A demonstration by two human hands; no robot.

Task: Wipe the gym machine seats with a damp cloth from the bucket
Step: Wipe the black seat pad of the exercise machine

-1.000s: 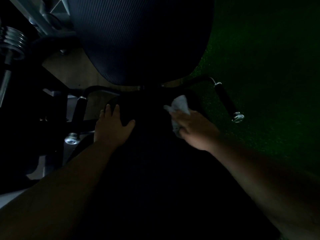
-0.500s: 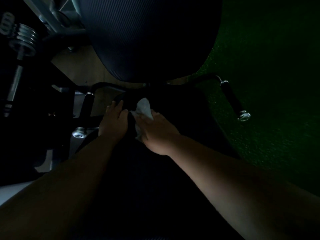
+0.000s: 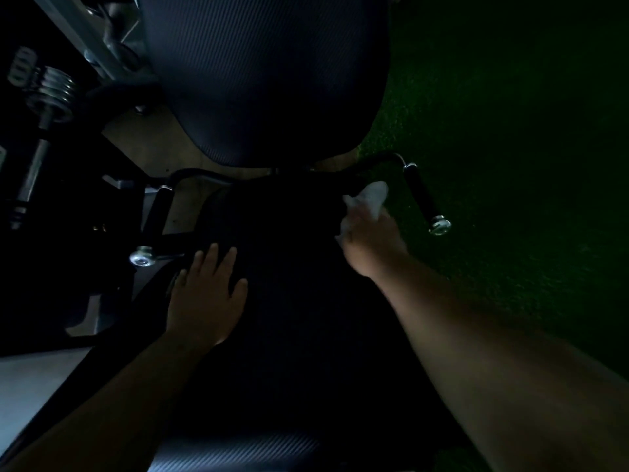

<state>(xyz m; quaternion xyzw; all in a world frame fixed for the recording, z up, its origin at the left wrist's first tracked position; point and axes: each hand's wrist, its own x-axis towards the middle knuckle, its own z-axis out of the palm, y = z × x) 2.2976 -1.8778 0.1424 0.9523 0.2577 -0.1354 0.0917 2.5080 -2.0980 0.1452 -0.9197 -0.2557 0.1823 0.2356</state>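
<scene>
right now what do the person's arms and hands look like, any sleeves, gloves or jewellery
Both forearms are bare up to the frame edge, with no sleeves in view. The left hand and right hand wear no gloves, and no watch, ring or wristband shows. The dim light could hide small details.

Green turf flooring (image 3: 510, 131) is spreading across the right side, dim and grainy. A black handle grip (image 3: 420, 195) with a chrome end cap (image 3: 439, 225) is angling out over that turf. On the left, a second black grip (image 3: 157, 212) is ending in its own chrome cap (image 3: 142, 258). Farther left, stacked silver weight plates (image 3: 51, 93) are sitting on a metal bar (image 3: 30, 175). A patch of brown floor (image 3: 143, 137) is showing between the frame tubes.
</scene>
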